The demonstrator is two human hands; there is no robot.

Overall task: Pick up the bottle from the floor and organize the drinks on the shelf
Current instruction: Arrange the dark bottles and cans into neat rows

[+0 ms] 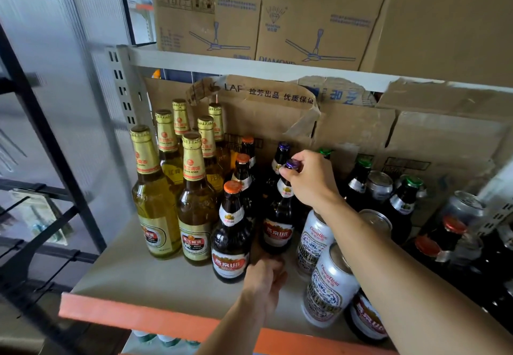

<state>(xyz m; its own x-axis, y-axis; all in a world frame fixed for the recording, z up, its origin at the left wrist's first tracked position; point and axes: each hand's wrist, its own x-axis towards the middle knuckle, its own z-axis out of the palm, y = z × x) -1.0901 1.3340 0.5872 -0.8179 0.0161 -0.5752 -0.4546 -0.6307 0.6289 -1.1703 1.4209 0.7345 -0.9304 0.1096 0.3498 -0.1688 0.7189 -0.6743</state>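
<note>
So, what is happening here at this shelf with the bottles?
A person is arranging drinks on the shelf. The right hand pinches the neck of a dark purple-capped bottle just under its cap, and the left hand is at that bottle's base; whether it grips is unclear. Tall golden bottles stand on the left, orange-capped bottles beside them, cans on the right.

Translucent ribbed wall panels [41,21] left, black metal rack [73,188] beside; grey slotted upright [122,91], orange-edged shelf [133,277], cardboard boxes [313,13] above. Soft even light.
</note>
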